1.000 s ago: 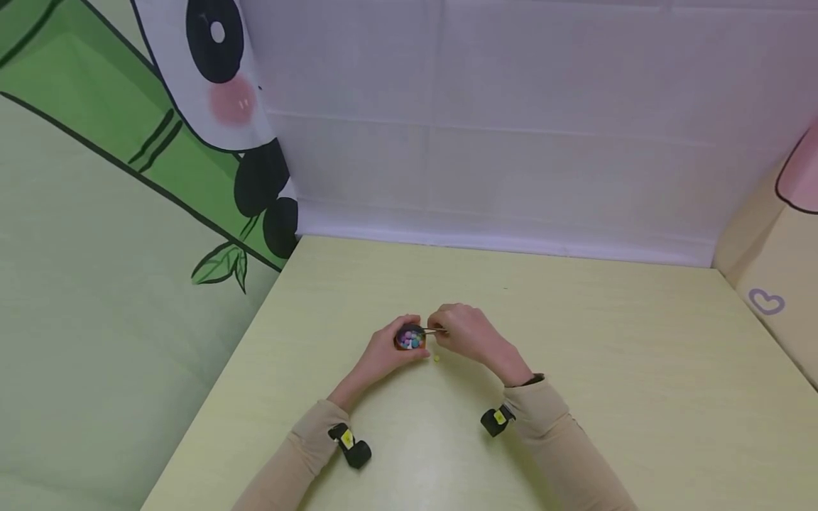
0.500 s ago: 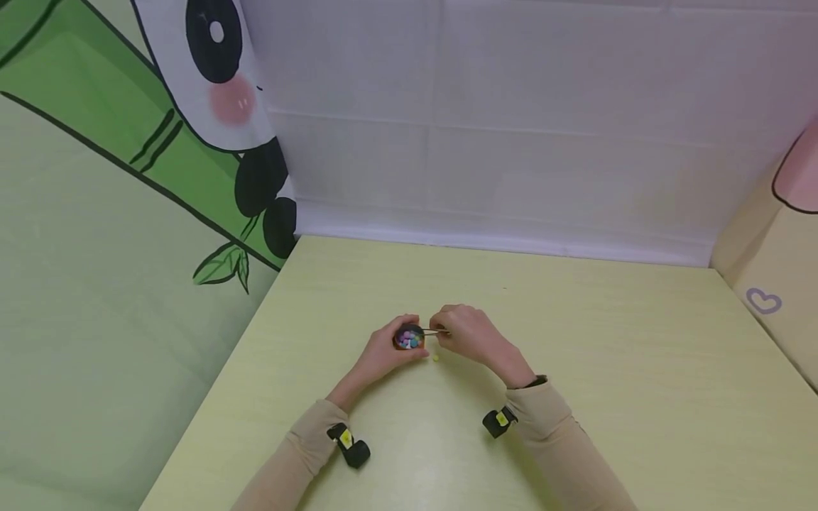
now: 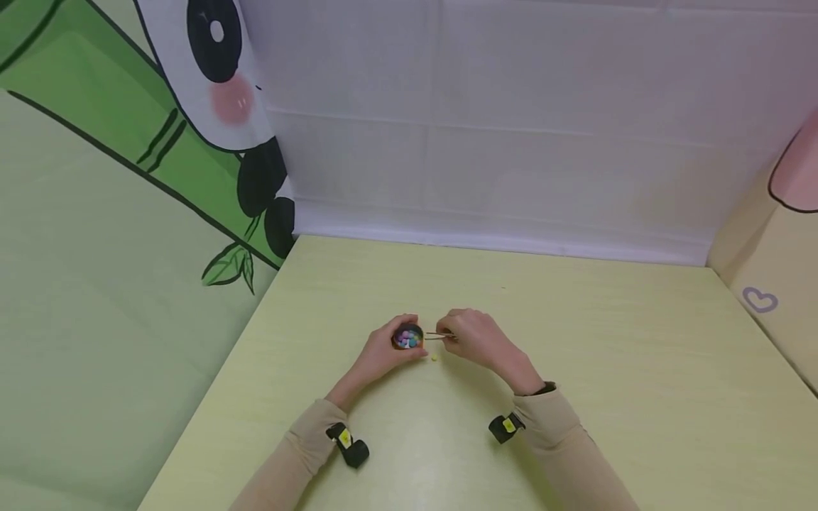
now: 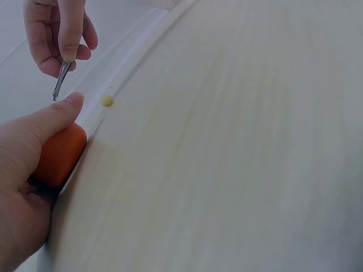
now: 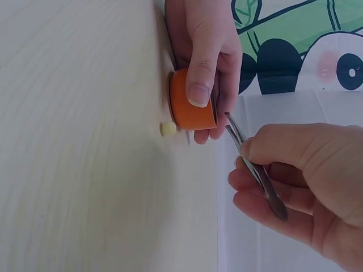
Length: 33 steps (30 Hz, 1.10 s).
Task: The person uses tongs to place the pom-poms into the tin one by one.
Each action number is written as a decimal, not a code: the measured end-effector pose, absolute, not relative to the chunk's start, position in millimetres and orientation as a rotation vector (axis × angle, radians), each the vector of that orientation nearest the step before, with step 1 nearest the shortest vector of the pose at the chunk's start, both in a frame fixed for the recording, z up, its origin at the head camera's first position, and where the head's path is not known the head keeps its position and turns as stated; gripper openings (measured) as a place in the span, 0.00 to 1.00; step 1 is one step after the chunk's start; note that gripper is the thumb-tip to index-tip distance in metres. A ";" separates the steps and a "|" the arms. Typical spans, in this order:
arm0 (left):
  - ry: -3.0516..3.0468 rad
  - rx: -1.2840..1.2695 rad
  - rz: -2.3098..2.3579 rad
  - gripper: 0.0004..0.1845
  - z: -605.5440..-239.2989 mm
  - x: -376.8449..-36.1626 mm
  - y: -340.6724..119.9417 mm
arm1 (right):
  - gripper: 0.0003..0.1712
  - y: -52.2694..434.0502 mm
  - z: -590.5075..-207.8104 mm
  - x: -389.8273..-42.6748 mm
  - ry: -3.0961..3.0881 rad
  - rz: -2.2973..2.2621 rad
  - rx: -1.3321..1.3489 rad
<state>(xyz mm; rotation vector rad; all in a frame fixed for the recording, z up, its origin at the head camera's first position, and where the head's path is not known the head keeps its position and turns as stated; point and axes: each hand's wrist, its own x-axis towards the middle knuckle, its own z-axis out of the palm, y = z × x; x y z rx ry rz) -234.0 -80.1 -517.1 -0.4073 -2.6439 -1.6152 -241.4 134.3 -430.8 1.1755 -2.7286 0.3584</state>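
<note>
My left hand (image 3: 378, 355) grips a small orange cup (image 5: 190, 107) that stands on the table, thumb on one side and fingers on the other. Inside the cup lie several small coloured beads (image 3: 407, 339), pink, purple, blue and white among them. With thumb and fingers my right hand (image 3: 476, 341) pinches metal tweezers (image 5: 258, 170), just to the right of the cup. Their tips are a little apart, with nothing between them. A single yellow bead (image 4: 107, 101) sits on the table close beside the cup, near my left thumb.
The pale wooden table (image 3: 575, 341) extends around both hands. A white cloth (image 3: 511, 142) hangs behind its far edge, and a printed green panel (image 3: 96, 319) stands along the left. Each wrist wears a small black camera, such as the left one (image 3: 355, 453).
My right hand has drawn back slightly to the right with the tweezers, whose tips have come away from the cup's rim. My left hand and the cup have hardly moved.
</note>
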 end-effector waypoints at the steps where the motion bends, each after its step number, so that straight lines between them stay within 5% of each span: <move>1: -2.642 -0.410 -1.613 0.36 -517.1 -233.9 -80.3 | 0.05 135.0 -430.8 -240.5 -2.728 0.357 1.173; 33: -2.644 -0.376 -1.598 0.36 -519.2 -237.5 -74.9 | 0.05 154.8 -446.6 -228.3 -2.790 0.409 1.179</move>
